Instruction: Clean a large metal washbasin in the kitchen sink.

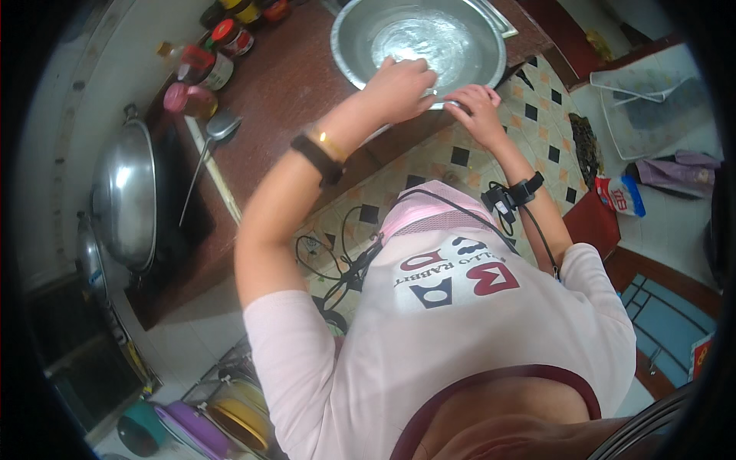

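Observation:
A wide metal basin (349, 57) stands at the counter's edge, with shiny, rippled liquid that looks like water in its bottom. My left hand (399, 88) reaches over the near rim, its fingers curled together above the inside. Whatever those fingers hold, if anything, is hidden by the hand. At the near right part of the rim is my right hand (479, 111), with fingers bent over the edge and the thumb against it. A dark band and a gold-coloured bracelet circle my left wrist; a black strap with a small cabled device sits on my right.
Left on the red-brown counter (284, 84) are several jars and bottles (207, 69), a long-handled ladle (222, 124) and a lidded wok (126, 195). Colourful basins (192, 429) stand low at left. Black cables (349, 268) hang by my body. A clear bin (652, 115) is at right.

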Available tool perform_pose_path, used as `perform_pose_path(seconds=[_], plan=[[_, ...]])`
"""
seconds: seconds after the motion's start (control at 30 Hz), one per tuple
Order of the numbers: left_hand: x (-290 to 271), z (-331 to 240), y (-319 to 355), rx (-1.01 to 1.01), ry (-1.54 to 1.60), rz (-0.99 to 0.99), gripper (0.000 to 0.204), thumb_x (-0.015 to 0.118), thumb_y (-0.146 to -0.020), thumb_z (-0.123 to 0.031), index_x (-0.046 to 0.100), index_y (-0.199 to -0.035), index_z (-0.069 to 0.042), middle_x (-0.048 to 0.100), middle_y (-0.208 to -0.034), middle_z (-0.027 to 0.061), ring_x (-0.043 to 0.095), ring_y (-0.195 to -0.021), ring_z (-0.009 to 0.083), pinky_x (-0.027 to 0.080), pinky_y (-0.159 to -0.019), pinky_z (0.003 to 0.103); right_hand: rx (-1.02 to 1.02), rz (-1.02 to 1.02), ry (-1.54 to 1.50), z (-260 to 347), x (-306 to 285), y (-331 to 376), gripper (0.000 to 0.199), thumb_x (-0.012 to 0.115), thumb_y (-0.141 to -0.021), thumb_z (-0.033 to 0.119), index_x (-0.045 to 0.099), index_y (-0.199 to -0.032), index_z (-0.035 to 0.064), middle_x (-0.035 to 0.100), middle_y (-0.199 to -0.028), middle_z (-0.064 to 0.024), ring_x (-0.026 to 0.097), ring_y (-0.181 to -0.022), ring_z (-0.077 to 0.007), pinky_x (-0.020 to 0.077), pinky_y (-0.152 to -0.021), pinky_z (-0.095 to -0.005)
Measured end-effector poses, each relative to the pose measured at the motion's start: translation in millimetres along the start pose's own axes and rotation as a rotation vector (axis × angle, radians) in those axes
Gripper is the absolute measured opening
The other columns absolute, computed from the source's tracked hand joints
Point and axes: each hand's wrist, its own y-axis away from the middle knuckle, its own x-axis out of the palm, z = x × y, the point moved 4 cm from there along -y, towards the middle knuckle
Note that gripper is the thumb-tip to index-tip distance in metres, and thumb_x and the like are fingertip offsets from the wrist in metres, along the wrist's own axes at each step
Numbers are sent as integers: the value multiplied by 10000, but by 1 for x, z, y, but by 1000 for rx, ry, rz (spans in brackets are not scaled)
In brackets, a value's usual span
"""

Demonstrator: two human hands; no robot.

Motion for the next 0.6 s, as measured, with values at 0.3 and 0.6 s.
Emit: perform_pose_path(seconds=[0.3, 0.6], plan=[[-6, -88, -59, 315, -693, 567, 211, 563, -739, -192, 624, -919, -100, 637, -838, 69, 608, -836, 228, 394, -764, 386, -67, -87, 38, -13, -4, 13, 269, 577, -787, 335, 601, -974, 143, 554, -1016, -56, 465, -1045, -208, 210, -951, -413], [-161, -177, -48, 454, -502, 594, 252, 611, -722, -230, 640, -947, -120, 634, -903, 44, 604, -861, 209, 414, -770, 352, -6, -16, -136, -7, -5, 6, 295, 578, -786, 320, 591, -993, 110, 573, -1033, -84, 470, -1051, -224, 221, -945, -428]])
